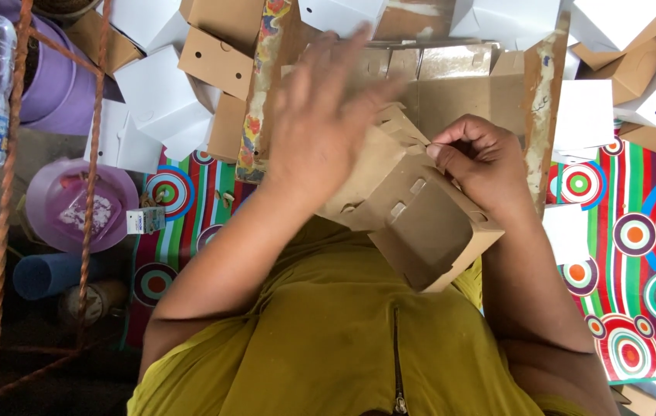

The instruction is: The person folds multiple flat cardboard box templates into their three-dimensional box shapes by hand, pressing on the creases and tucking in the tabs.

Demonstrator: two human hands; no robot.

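So I've got a half-folded brown cardboard box (412, 219) right over my lap, above the mustard-yellow shirt (335, 339). My right hand (482, 158) has its grip pinched together on a flap at the box's top edge. My left hand (320, 123) lies flat with fingers spread apart, pressing the box's left panel, blurry. Flat brown cardboard blanks (459, 77) sit just behind, white folded boxes (158, 96) are piled around, and the mat with coloured circles (644, 231) is underneath.
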